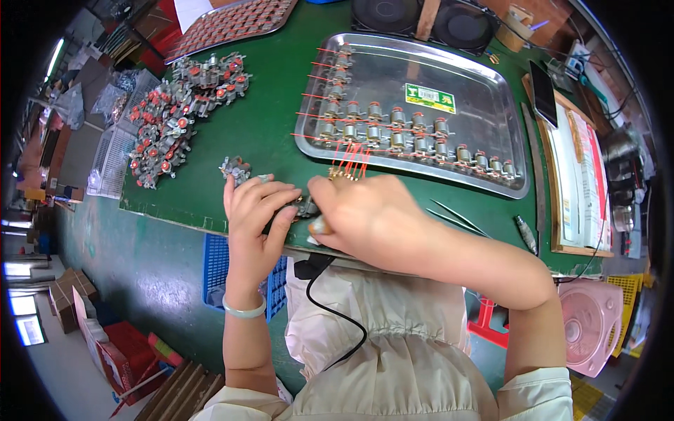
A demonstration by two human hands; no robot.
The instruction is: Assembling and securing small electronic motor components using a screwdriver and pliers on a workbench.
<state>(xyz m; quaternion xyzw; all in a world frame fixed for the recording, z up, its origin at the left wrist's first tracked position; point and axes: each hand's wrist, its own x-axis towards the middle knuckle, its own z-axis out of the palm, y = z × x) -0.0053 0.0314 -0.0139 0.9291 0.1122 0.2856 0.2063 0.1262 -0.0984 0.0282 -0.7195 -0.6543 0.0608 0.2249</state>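
At the near edge of the green table, my left hand [251, 210] has its fingers closed round a small dark metal part [307, 206]. Against that same part my right hand [375, 210] is closed, with a white wrapping showing on a finger. What its fingertips pinch is hidden. Just beyond the right hand lies a bunch of red wires [353, 156] with brass-coloured ends. A few small grey motor-like parts [234, 168] sit beyond my left fingertips.
A steel tray [521, 133] holds rows of small motors [397, 138], some with red wires. Left stands a heap of red-and-grey parts [165, 126]; behind is another filled tray [232, 28]. Tweezers [460, 219] and a pen-like tool [525, 234] lie right, near a phone [543, 95].
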